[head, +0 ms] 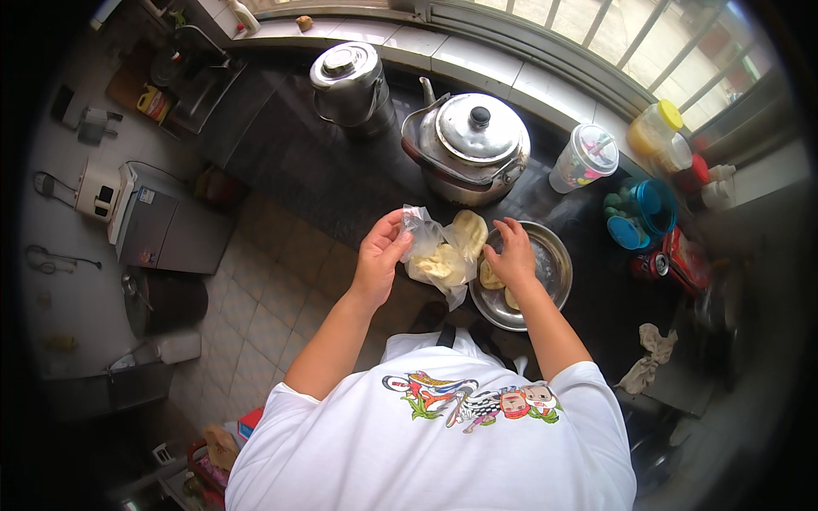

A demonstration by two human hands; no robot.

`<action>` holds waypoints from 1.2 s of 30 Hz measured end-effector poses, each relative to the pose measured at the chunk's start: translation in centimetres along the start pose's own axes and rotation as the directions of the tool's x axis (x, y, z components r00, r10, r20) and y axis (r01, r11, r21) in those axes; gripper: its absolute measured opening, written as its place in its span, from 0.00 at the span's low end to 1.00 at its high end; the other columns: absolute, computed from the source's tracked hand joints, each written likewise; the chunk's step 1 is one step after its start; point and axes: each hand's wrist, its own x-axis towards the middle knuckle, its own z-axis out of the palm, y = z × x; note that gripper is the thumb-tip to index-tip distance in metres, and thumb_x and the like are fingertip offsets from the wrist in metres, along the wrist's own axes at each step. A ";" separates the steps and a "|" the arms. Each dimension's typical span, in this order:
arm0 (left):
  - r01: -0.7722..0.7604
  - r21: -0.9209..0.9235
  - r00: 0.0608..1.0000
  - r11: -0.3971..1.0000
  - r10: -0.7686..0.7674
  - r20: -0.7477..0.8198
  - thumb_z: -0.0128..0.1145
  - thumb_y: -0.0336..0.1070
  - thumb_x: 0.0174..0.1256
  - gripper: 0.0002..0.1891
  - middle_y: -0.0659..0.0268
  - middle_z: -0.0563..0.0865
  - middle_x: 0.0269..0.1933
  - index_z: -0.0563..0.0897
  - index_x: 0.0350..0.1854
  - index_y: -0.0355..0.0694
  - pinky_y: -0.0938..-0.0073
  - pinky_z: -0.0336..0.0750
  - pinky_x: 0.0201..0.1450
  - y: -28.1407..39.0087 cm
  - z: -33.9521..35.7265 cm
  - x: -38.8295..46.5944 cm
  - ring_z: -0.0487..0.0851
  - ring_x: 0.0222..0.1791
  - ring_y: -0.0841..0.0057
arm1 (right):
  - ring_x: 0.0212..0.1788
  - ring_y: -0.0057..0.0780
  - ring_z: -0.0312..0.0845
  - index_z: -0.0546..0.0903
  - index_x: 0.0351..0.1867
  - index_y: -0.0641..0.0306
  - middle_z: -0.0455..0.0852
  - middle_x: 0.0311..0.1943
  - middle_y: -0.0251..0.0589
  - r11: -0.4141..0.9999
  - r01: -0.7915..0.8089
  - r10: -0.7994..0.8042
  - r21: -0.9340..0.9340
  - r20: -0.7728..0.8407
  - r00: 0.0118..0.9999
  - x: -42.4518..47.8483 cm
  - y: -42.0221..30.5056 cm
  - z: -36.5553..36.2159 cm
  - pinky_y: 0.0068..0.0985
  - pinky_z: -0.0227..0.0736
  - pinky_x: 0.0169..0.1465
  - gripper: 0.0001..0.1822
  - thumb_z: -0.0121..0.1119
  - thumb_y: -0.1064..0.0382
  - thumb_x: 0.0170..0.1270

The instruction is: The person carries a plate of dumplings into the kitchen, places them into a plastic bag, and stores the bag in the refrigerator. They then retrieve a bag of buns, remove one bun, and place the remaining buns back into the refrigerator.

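Observation:
My left hand point(382, 259) pinches the rim of a clear plastic bag point(418, 231) between thumb and fingers. Pale yellow, dough-like pieces point(441, 263) lie inside the bag. One flat, round pale piece point(470, 234) stands at the bag's right side, by its mouth. My right hand point(511, 254) is over the left part of a round steel dish point(559, 268), its fingers spread and slightly bent. Below that hand, similar round pieces point(491, 276) lie in the dish, partly covered by the fingers and wrist. Whether the fingertips touch a piece cannot be told.
A metal kettle point(479, 144) stands just beyond the bag, with a lidded steel canister point(351, 89) to its left. A lidded plastic cup point(583, 158), a blue-lidded container point(652, 205), a drink can point(650, 265) and a knotted cloth point(648, 358) are on the right.

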 end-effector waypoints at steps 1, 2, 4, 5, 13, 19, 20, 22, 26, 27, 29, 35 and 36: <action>-0.003 0.002 1.000 1.000 0.003 -0.001 0.50 0.28 0.64 0.17 0.74 0.78 0.41 0.71 0.56 0.38 0.87 0.67 0.43 0.1 -0.2 0.0 0.71 0.36 0.91 | 0.49 0.44 0.73 0.76 0.50 0.65 0.76 0.48 0.48 0.998 -0.060 0.057 0.034 0.061 0.996 0.2 0.1 0.5 0.33 0.69 0.53 0.24 0.60 0.62 0.47; -0.007 0.003 1.000 1.000 0.007 -0.003 0.50 0.28 0.64 0.17 0.74 0.78 0.41 0.71 0.56 0.38 0.87 0.67 0.43 0.2 -0.4 0.0 0.71 0.36 0.91 | 0.50 0.45 0.73 0.76 0.50 0.65 0.76 0.49 0.49 0.991 -0.121 0.112 0.065 0.124 0.986 0.5 0.2 0.8 0.33 0.69 0.53 0.24 0.59 0.61 0.48; -0.011 0.002 1.000 1.000 0.011 -0.007 0.50 0.28 0.64 0.17 0.74 0.78 0.41 0.71 0.56 0.38 0.87 0.67 0.43 0.3 -0.7 -0.1 0.71 0.36 0.91 | 0.48 0.47 0.74 0.78 0.48 0.67 0.76 0.48 0.51 0.952 -0.272 0.247 0.139 0.170 0.954 1.3 0.3 1.6 0.34 0.69 0.53 0.24 0.58 0.55 0.51; -0.012 -0.002 1.000 1.000 0.012 -0.006 0.50 0.28 0.64 0.17 0.74 0.78 0.41 0.71 0.56 0.38 0.87 0.67 0.43 0.3 -0.8 -0.1 0.71 0.36 0.91 | 0.47 0.47 0.75 0.78 0.47 0.67 0.76 0.47 0.52 0.958 -0.271 0.257 0.097 0.137 0.957 1.3 0.1 2.2 0.34 0.70 0.53 0.24 0.57 0.54 0.51; -0.013 -0.023 1.000 1.000 0.012 -0.011 0.50 0.29 0.64 0.16 0.72 0.79 0.43 0.72 0.55 0.37 0.85 0.67 0.46 0.4 -0.9 -0.4 0.73 0.39 0.89 | 0.36 0.42 0.80 0.80 0.38 0.66 0.83 0.33 0.46 0.876 -0.482 0.463 -0.003 0.280 0.841 2.6 -3.6 1.7 0.32 0.74 0.43 0.22 0.62 0.53 0.42; -0.022 -0.019 1.000 1.000 0.022 0.008 0.49 0.29 0.66 0.16 0.68 0.80 0.46 0.71 0.56 0.36 0.81 0.68 0.52 -0.1 -1.6 -0.4 0.76 0.45 0.85 | 0.32 0.30 0.80 0.80 0.39 0.67 0.82 0.30 0.40 0.770 -0.188 0.291 0.610 -0.073 0.954 -1.6 -3.7 -1.8 0.22 0.73 0.37 0.17 0.65 0.70 0.43; -0.028 -0.015 1.000 1.000 0.028 0.010 0.49 0.29 0.66 0.17 0.68 0.80 0.46 0.71 0.56 0.35 0.82 0.68 0.51 -0.2 -1.7 -0.5 0.75 0.45 0.85 | 0.33 0.30 0.80 0.80 0.39 0.67 0.82 0.31 0.40 0.826 -0.107 0.172 0.553 -0.066 0.983 -2.1 -5.0 -3.2 0.22 0.73 0.37 0.17 0.65 0.70 0.43; -0.041 0.025 0.999 0.999 0.040 0.023 0.49 0.28 0.65 0.17 0.68 0.79 0.45 0.71 0.56 0.35 0.82 0.68 0.50 -0.2 -1.6 -0.4 0.75 0.45 0.85 | 0.34 0.31 0.79 0.80 0.39 0.66 0.82 0.33 0.41 0.897 0.072 -0.062 0.436 -0.038 0.997 -2.6 -7.4 -5.6 0.23 0.73 0.38 0.17 0.65 0.70 0.43; -0.052 0.163 0.995 0.985 0.038 0.087 0.48 0.26 0.65 0.17 0.68 0.79 0.46 0.71 0.56 0.35 0.82 0.68 0.51 -0.1 -0.9 -0.8 0.75 0.45 0.85 | 0.40 0.43 0.78 0.80 0.39 0.63 0.82 0.38 0.44 0.929 0.300 -0.337 0.217 0.162 0.927 -2.5 -10.0 -3.8 0.31 0.73 0.42 0.18 0.65 0.71 0.40; -0.054 0.192 0.993 0.980 0.033 0.110 0.48 0.25 0.65 0.17 0.67 0.79 0.46 0.71 0.56 0.34 0.81 0.68 0.52 -0.1 -0.8 -0.9 0.75 0.46 0.84 | 0.41 0.44 0.78 0.79 0.40 0.63 0.82 0.39 0.44 0.937 0.243 -0.299 0.252 0.218 0.929 -2.3 -10.3 -2.6 0.32 0.73 0.43 0.19 0.64 0.71 0.41; -0.104 0.283 0.987 0.953 0.064 0.147 0.48 0.24 0.64 0.17 0.67 0.79 0.46 0.71 0.56 0.34 0.81 0.68 0.51 -0.2 -0.8 -0.9 0.75 0.46 0.84 | 0.43 0.43 0.76 0.79 0.42 0.62 0.81 0.40 0.42 0.961 0.129 -0.212 0.246 0.348 0.913 -1.3 -10.6 -0.8 0.35 0.72 0.45 0.16 0.61 0.68 0.48; -0.100 0.194 0.994 0.976 0.090 0.059 0.47 0.26 0.64 0.16 0.68 0.80 0.47 0.73 0.54 0.34 0.81 0.68 0.52 0.7 -1.7 -0.2 0.75 0.46 0.84 | 0.38 0.39 0.79 0.80 0.36 0.63 0.83 0.36 0.42 0.943 0.212 -0.199 0.256 -0.074 0.977 -3.1 -6.5 -1.4 0.29 0.75 0.40 0.10 0.61 0.70 0.51; -0.099 0.188 0.994 0.977 0.091 0.055 0.47 0.26 0.64 0.16 0.68 0.80 0.47 0.73 0.54 0.34 0.81 0.68 0.53 0.6 -1.9 -0.2 0.76 0.46 0.84 | 0.39 0.40 0.79 0.80 0.34 0.63 0.83 0.35 0.41 0.973 0.150 -0.129 0.173 -0.131 0.983 -3.8 -5.5 -2.6 0.31 0.74 0.42 0.08 0.60 0.71 0.50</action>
